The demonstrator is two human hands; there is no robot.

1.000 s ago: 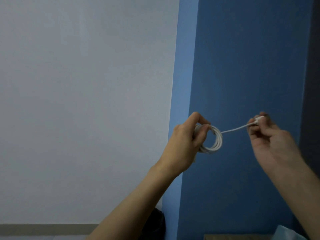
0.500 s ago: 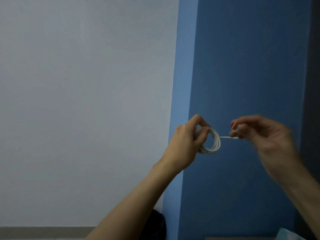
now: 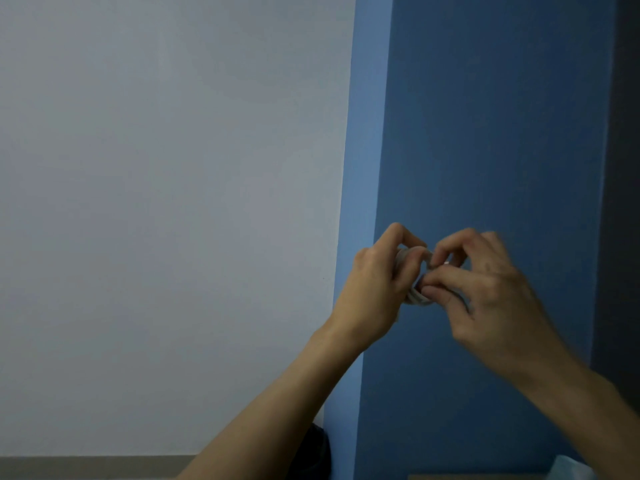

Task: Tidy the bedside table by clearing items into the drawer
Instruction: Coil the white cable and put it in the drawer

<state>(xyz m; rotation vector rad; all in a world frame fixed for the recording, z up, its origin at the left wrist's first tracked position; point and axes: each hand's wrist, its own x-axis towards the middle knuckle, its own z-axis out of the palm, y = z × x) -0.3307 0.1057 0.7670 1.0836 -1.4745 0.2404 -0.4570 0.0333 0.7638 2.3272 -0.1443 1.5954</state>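
Observation:
A coiled white cable (image 3: 417,298) is held up in front of the blue wall at chest height. My left hand (image 3: 375,289) pinches the coil between thumb and fingers. My right hand (image 3: 485,289) touches the coil from the right, its fingertips closed on the cable's loose end, which shows as a small white tip (image 3: 446,263). Most of the coil is hidden behind the fingers of both hands. The bedside table shows only as a thin wooden strip (image 3: 474,477) at the bottom edge; no drawer is in view.
A white wall (image 3: 166,220) fills the left half and a blue wall (image 3: 485,133) the right. A dark object (image 3: 315,452) sits low behind my left forearm. A pale blue thing (image 3: 571,471) peeks in at the bottom right.
My right hand has moved left from an arm's gap to the coil, taking up the straight stretch of cable. My left hand has stayed in place holding the coil.

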